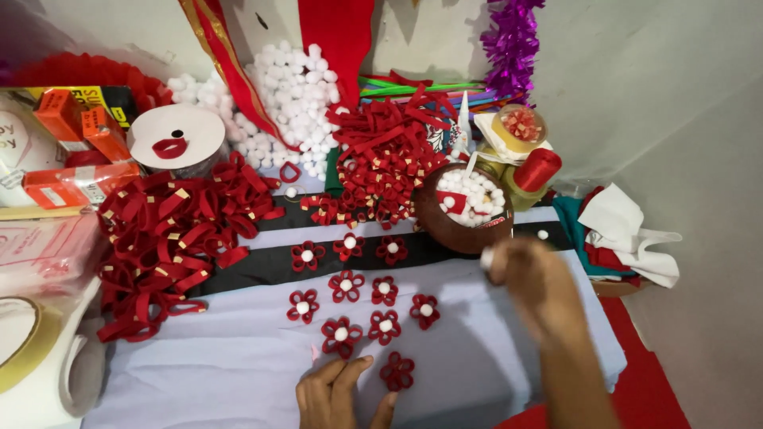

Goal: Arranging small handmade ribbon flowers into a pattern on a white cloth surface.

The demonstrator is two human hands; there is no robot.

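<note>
- To do this step well, the white pompom (487, 258) should go squarely onto the middle of the bare red flower (396, 371), pressed lightly so the petals stay flat and the centre matches the finished ones.
- The left hand (340, 395) rests on the pale cloth (238, 365) covering the counter, fingers spread fairly wide, fingertips just beside that flower and seemingly steadying it.
- The right hand (531, 278) hangs above the cloth near the brown bowl of pompoms (465, 208); its fingers are pinched narrow around the pompom, though blur hides the exact grip.
- The bare flower lies at the near edge of the cloth, below the rows of finished flowers (342, 334) with white centres.
- A heap of red ribbon loops (171, 238) sits to the left, and loose white pompoms (290, 103) are piled at the back.
</note>
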